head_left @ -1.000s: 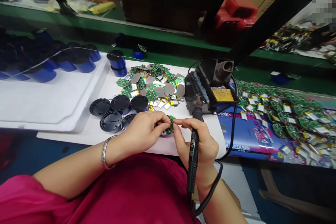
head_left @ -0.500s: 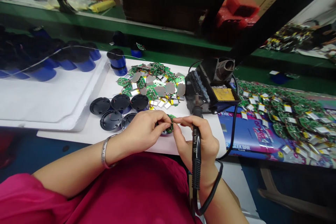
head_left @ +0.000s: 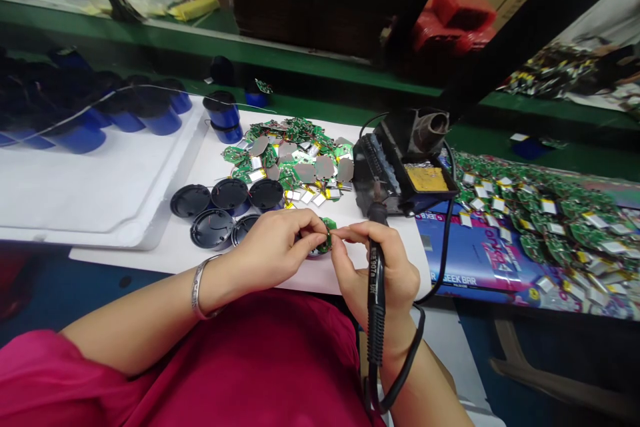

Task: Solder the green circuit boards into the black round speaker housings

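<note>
My left hand (head_left: 274, 248) pinches a small green circuit board (head_left: 326, 235) at the near edge of the white sheet (head_left: 210, 153). My right hand (head_left: 376, 268) meets it from the right, fingertips pinching at the same board, while a black soldering iron (head_left: 375, 287) lies across its palm with the tip pointing away from me. The iron's cable loops down past my right wrist. A silver bracelet sits on my left wrist.
A heap of green boards with silver battery pouches (head_left: 293, 160) lies beyond my hands. Black round caps (head_left: 220, 203) sit to the left, blue cylinders (head_left: 145, 117) on a white tray (head_left: 75, 193). The soldering stand (head_left: 405, 167) is right, more boards (head_left: 550, 220) further right.
Both hands stay pinched on the small board. The soldering iron's handle has swung slightly more upright in my right hand; the view shifted a little.
</note>
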Tool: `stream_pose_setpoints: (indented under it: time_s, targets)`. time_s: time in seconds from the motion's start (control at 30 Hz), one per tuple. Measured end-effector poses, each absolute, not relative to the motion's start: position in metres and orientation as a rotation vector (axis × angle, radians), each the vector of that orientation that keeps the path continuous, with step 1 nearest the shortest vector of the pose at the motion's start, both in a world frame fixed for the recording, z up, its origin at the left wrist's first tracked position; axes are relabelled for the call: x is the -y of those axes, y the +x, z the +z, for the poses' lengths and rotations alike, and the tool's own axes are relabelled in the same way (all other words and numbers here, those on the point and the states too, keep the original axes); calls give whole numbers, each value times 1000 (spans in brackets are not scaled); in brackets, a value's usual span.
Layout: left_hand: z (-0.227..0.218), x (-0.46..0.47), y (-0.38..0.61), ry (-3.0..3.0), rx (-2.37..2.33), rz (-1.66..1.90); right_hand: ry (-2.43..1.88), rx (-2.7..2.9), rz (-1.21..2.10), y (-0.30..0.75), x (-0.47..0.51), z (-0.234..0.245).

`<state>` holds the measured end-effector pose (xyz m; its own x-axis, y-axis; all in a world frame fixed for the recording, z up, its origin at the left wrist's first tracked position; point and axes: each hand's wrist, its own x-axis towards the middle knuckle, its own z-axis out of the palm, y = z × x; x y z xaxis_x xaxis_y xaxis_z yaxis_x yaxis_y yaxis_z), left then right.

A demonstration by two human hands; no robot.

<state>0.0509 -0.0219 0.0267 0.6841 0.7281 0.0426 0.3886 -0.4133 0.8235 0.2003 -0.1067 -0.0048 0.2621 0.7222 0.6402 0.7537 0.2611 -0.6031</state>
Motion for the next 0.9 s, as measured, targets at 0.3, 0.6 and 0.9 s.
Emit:
stream_pose_setpoints:
  time_s: [0.3,0.6,0.9]
  targets:
    - [28,22,49,2066,-840,603,-1409,1526,-222,202,114,-4]
    - [22,22,47,2277,-611,729,-1303,1785,-274,206,120,-20]
    - [18,20,47,2298,-642,669,-1290,1770,-252,208,123,-29]
